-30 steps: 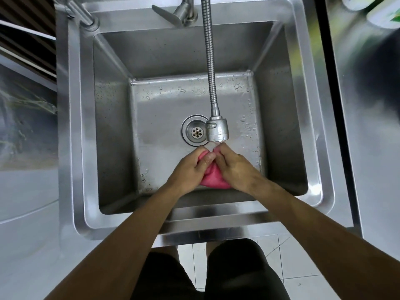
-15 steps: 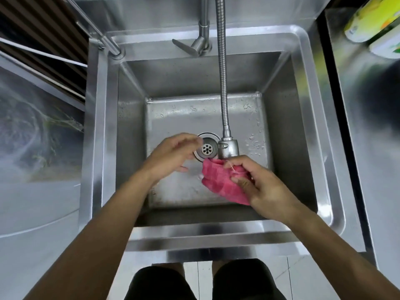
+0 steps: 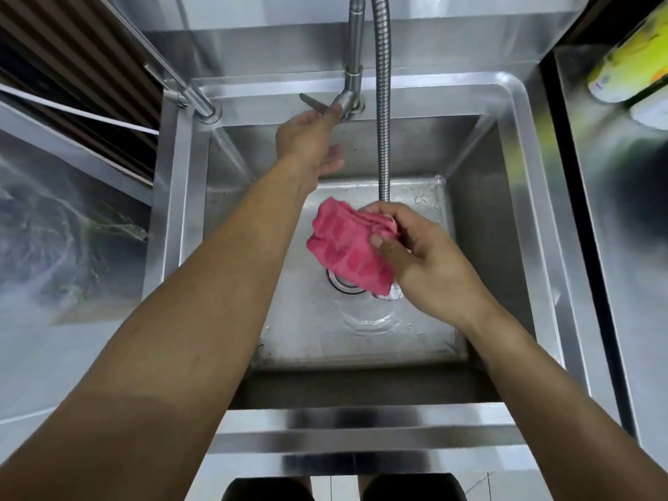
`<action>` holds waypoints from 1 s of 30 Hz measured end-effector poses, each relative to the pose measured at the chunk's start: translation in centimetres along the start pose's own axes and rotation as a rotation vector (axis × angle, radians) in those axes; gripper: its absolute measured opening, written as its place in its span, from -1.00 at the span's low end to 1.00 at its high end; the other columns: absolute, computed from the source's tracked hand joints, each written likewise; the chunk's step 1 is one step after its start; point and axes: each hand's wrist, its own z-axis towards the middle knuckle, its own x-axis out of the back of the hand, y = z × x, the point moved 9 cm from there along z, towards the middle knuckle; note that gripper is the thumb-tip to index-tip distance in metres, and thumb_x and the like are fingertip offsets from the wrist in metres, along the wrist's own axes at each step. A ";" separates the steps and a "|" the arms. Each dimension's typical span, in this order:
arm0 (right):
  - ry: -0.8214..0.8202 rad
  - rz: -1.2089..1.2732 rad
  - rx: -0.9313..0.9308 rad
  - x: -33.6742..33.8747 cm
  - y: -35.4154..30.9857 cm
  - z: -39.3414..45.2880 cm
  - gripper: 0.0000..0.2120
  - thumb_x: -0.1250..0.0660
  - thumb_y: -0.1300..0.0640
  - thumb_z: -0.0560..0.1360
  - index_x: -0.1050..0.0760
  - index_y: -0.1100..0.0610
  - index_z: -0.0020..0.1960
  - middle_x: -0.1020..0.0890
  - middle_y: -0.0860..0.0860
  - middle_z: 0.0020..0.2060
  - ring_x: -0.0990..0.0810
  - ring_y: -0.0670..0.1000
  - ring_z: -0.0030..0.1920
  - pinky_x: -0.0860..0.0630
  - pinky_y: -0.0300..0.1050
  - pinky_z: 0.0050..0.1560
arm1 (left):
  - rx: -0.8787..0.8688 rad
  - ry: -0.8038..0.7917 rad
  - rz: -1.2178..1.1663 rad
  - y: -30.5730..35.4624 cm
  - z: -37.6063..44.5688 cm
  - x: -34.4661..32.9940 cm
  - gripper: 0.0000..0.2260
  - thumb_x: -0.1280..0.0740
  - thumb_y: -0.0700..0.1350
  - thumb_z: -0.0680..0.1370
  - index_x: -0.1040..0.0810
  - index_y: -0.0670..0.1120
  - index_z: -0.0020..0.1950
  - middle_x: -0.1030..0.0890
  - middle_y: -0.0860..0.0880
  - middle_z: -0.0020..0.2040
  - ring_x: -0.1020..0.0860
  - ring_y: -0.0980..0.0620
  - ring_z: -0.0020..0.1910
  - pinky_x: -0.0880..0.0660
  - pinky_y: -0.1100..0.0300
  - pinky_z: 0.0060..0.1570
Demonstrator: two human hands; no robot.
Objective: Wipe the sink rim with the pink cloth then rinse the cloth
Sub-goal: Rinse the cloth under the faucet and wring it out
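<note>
One bunched pink cloth (image 3: 349,249) — long axis diagonal — pinched by right hand (image 3: 430,263).

Stainless steel sink (image 3: 520,113): square basin set into a steel table (image 3: 614,283). Basin floor wet, with a drain (image 3: 341,283) partly visible near its centre. Tap lever (image 3: 314,103) mounted on the rear rim. On the table, right rear: a yellow-green container (image 3: 629,66), blurred.

Left hand (image 3: 311,139) stretched forward, fingers loosely spread; right hand (image 3: 419,254) lower, thumb and fingers pinched closed.
</note>
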 end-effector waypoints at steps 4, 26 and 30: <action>-0.002 0.079 0.023 1.0 -0.3 2.6 -0.72 -0.21 0.35 0.69 -0.55 0.06 0.25 -0.68 -0.02 0.02 -0.65 -0.08 0.00 -0.60 -0.13 0.02 | -0.164 0.018 -0.008 0.4 1.3 0.4 -0.63 -0.55 0.05 0.48 -0.57 -0.03 0.20 -0.70 0.06 0.05 -0.74 0.03 -0.13 -0.65 0.13 -0.21; -0.132 0.431 -0.100 1.0 2.1 1.0 -0.63 -0.25 0.42 0.63 -0.68 0.00 0.04 -0.70 0.01 -0.03 -0.63 0.00 -0.02 -0.62 -0.10 -0.02 | -0.178 -0.654 0.221 -5.9 -12.2 2.3 -0.71 -0.49 -0.26 0.47 -0.61 0.00 0.14 -0.66 0.01 -0.06 -0.62 0.09 -0.11 -0.63 0.20 -0.05; -0.034 0.212 0.039 1.6 1.3 -0.1 -0.62 -0.33 0.44 0.60 -0.72 -0.03 0.02 -0.75 -0.07 -0.04 -0.68 -0.04 -0.03 -0.64 -0.15 0.03 | -0.154 -0.517 0.187 -6.3 -12.3 3.3 -0.72 -0.41 -0.42 0.52 -0.62 -0.02 -0.05 -0.63 0.06 -0.18 -0.59 0.15 -0.25 -0.56 0.29 -0.26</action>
